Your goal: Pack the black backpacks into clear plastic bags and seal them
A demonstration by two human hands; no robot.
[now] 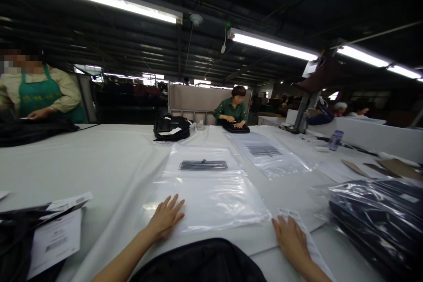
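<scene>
My left hand lies flat with fingers spread on the near left corner of a clear plastic bag that is laid out on the white table. My right hand rests palm down, fingers together, on a printed paper slip at the bag's near right corner. Neither hand grips anything. A black bag sits at the table edge between my arms, right below the plastic bag. The plastic bag bears a dark printed block near its far end.
A second clear plastic bag lies further right. Black goods wrapped in plastic are piled at right, a black bag with paper tags at left. A black backpack stands mid-table. Two people work on black bags at the far side.
</scene>
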